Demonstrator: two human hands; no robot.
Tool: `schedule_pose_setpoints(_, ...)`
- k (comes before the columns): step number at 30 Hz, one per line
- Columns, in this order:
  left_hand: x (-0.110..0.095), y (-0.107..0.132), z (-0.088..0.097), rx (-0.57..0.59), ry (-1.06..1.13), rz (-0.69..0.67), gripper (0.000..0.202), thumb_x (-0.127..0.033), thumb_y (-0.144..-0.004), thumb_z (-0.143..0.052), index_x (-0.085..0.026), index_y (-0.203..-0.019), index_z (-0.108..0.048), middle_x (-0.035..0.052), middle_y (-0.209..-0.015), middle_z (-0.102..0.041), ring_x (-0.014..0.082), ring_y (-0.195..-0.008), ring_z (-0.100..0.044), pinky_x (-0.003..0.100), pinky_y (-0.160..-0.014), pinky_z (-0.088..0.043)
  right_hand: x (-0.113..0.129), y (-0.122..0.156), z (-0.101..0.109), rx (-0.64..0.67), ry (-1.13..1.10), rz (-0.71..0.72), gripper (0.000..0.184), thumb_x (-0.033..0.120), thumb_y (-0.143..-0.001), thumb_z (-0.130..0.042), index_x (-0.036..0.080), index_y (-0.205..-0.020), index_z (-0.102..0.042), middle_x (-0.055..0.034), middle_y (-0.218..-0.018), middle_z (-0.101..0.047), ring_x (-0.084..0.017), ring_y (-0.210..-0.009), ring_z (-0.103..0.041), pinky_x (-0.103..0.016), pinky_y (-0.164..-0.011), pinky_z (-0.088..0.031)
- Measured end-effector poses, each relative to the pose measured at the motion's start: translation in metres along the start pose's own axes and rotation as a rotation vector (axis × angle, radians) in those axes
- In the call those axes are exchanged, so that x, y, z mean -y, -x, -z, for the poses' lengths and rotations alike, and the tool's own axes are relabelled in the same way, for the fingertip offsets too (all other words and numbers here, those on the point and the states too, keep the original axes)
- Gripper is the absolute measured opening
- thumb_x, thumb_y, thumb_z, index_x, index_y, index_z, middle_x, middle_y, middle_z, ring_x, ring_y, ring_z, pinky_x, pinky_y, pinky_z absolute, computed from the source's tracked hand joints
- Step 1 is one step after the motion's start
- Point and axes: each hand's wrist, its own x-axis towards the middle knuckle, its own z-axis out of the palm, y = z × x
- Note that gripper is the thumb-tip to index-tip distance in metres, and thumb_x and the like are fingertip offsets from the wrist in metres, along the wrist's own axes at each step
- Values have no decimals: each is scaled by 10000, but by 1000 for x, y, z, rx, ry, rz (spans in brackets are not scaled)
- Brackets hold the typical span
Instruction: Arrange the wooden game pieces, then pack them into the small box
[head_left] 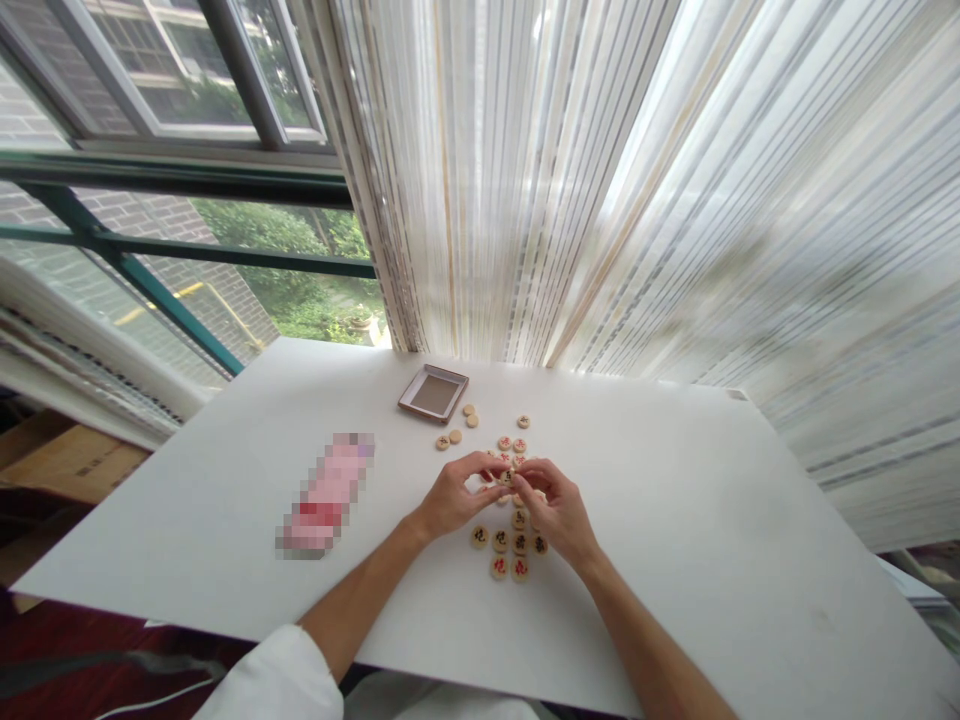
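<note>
Over the middle of the white table, my left hand (454, 496) and my right hand (556, 508) meet at the fingertips around a round Chinese chess piece (508, 478) with a black character. Both hands are closed in a pinch on it. Beneath and beside my fingers lie several more pieces, partly hidden. Nearer to me are a black-marked piece (519, 519), another black-marked piece (479, 537) and a red-marked piece (499, 568), set among others in short rows. Just beyond my fingers sits a red-marked piece (505, 443).
An open shallow square box (433, 392) stands toward the back of the white table (660, 560). Near it lie loose pieces, some blank side up, like this one (472, 421). To the left is a blurred pink object (327, 497). Striped curtains (495, 180) hang behind, beside a window.
</note>
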Motion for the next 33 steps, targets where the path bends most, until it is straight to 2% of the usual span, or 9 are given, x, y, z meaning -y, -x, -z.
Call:
schedule_pose_setpoints(5, 0, 0, 4, 58, 25, 12, 349, -314, -885, -706, -206, -1217, -697, 80, -1058, -717, 165, -878, -649, 305, -827, -552, 5, 0, 3, 70, 62, 49, 171, 303, -944, -615, 237, -1102, -627, -50, -967, -723, -192, -881, -714, -326, -810, -575)
schedule_pose_setpoints(10, 2, 2, 4, 62, 36, 37, 367, -310, -878, -713, -203, -1227, -684, 71, -1063, -715, 163, -882, -642, 304, -835, -547, 5, -1, 4, 85, 95, 65, 171, 296, -934, -619, 232, -1093, -625, -47, -946, -722, -182, -839, -705, -323, -787, -577)
schedule_pose_setpoints(18, 3, 4, 2, 38, 38, 83, 325, -350, -869, -714, -160, -1131, -697, 75, -993, -724, 164, -841, -641, 301, -803, -550, 6, -1, 4, 79, 95, 53, 177, 320, -945, -609, 222, -1089, -638, -64, -999, -721, -182, -869, -702, -319, -798, -577)
schedule_pose_setpoints(24, -2, 5, 1, 43, 13, 35, 312, -326, -869, -716, -179, -1144, -700, 65, -982, -713, 160, -839, -650, 297, -803, -555, 8, -2, 6, 71, 116, 40, 187, 378, -906, -655, 215, -997, -647, -43, -902, -701, -166, -762, -677, -303, -727, -573)
schedule_pose_setpoints(33, -8, 8, -2, 107, -23, -18, 277, -307, -882, -692, -166, -1120, -693, 77, -983, -700, 162, -834, -651, 293, -791, -562, -5, 1, 7, 36, 169, -70, 224, 431, -885, -687, 215, -873, -633, -15, -746, -707, -160, -673, -660, -253, -592, -504)
